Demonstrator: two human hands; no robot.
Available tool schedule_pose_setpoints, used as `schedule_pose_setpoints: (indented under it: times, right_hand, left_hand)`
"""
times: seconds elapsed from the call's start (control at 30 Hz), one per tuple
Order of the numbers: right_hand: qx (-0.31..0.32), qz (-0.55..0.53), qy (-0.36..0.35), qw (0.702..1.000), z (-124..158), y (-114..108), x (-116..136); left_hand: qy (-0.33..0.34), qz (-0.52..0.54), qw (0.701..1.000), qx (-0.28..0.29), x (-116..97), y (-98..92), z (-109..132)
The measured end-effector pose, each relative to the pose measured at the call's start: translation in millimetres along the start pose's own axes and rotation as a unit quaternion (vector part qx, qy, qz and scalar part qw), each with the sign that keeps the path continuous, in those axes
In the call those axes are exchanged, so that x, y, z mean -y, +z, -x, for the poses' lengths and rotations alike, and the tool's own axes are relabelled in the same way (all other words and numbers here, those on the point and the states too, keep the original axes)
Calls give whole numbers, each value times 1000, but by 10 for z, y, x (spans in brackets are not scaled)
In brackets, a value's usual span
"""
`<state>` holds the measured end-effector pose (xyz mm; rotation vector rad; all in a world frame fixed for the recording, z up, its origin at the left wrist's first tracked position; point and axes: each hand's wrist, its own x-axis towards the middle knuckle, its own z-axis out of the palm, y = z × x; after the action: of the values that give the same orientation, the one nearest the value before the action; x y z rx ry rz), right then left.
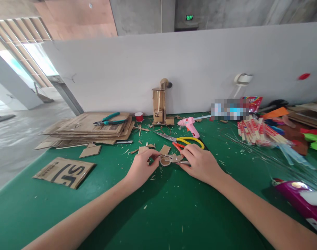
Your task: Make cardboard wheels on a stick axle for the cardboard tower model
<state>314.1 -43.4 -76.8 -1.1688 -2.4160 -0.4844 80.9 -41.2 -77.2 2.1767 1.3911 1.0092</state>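
My left hand (142, 166) and my right hand (198, 163) meet over the green table (158, 208), each pinching one end of a small cardboard piece (170, 159) with a rounded part. The fingers of both hands are closed on it. Small cardboard scraps (165, 149) lie just behind it. Yellow-handled scissors (184, 140) lie right behind my right hand, and a pink glue gun (191, 125) lies farther back.
A stack of flattened cardboard (88, 130) with teal pliers (110, 119) on top sits at back left. A printed cardboard sheet (64, 172) lies front left. A small cardboard tower (159, 104) and red thread spool (139, 116) stand by the white partition. Chopstick packs (257, 132) and a purple object (301, 198) lie right.
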Motion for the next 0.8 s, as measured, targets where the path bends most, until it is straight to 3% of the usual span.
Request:
schedule_pose_setpoints:
  times: [0.33, 0.47, 0.8]
  right_hand:
    - [29, 94, 0, 995, -11, 19, 37]
    - [14, 112, 0, 994, -4, 31, 45]
    - [9, 101, -3, 995, -5, 44, 65]
  left_hand:
    - [122, -52, 991, 18, 74, -2, -1]
    - [176, -93, 980, -14, 97, 16, 4]
    - [187, -111, 976, -30, 119, 27, 31]
